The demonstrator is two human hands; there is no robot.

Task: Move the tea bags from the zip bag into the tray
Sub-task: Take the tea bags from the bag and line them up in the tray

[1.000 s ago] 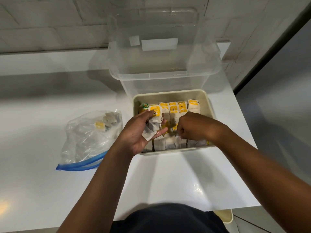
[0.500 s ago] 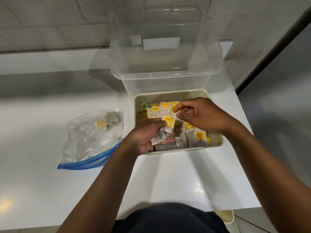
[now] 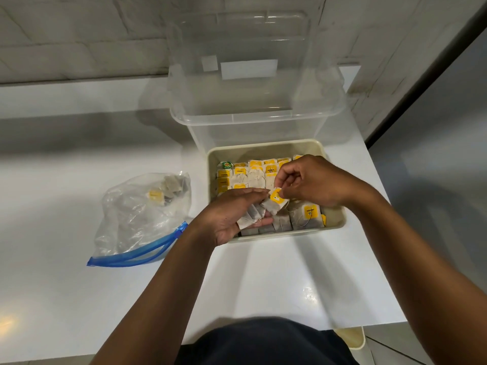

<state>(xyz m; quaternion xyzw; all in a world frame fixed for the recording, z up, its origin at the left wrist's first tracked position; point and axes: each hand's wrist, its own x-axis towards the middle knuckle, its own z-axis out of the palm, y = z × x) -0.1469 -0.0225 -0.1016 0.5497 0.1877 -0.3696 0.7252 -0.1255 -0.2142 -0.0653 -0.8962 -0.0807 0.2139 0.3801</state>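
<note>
A cream tray (image 3: 266, 147) on the white counter holds rows of tea bags (image 3: 254, 175) with yellow tags. My left hand (image 3: 232, 214) hovers over the tray's front left corner, palm up, with a small bunch of tea bags (image 3: 251, 216) in it. My right hand (image 3: 313, 181) is above the tray's middle and pinches the yellow tag of one tea bag (image 3: 275, 201) that lies on top of that bunch. To the left lies the clear zip bag (image 3: 137, 214) with a blue zip, open, a few tea bags (image 3: 168, 189) still inside.
A clear plastic storage box (image 3: 253, 75) stands right behind the tray, against the tiled wall. The counter's right edge runs close to the tray. A cream bin rim (image 3: 353, 335) shows below the counter's front right corner.
My right hand came back from the tray's far row to the bunch in my left hand and took hold of one tea bag's tag. My left hand has turned more palm-up.
</note>
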